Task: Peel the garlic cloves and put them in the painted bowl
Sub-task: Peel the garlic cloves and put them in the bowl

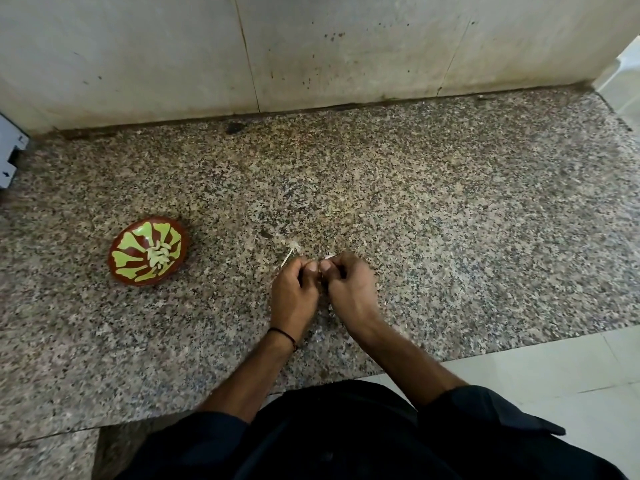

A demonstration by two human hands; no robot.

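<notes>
Both hands pinch a garlic clove over the granite counter.
The left hand and right hand meet with fingers curled, clasping a mostly hidden garlic clove. The painted bowl sits at their 9 o'clock, well apart, with peeled cloves in it. A papery peel scrap lies at their 12 o'clock.

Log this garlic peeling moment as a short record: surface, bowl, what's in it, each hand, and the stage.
surface: speckled granite counter
bowl: painted bowl, red-brown and green, left of the hands and apart from them
contents: peeled cloves heaped at its middle
left hand: fingers curled, pinching a garlic clove, which is mostly hidden
right hand: fingers curled, pinching the same clove
stage: peeling in progress, this clove not yet in the bowl
</notes>
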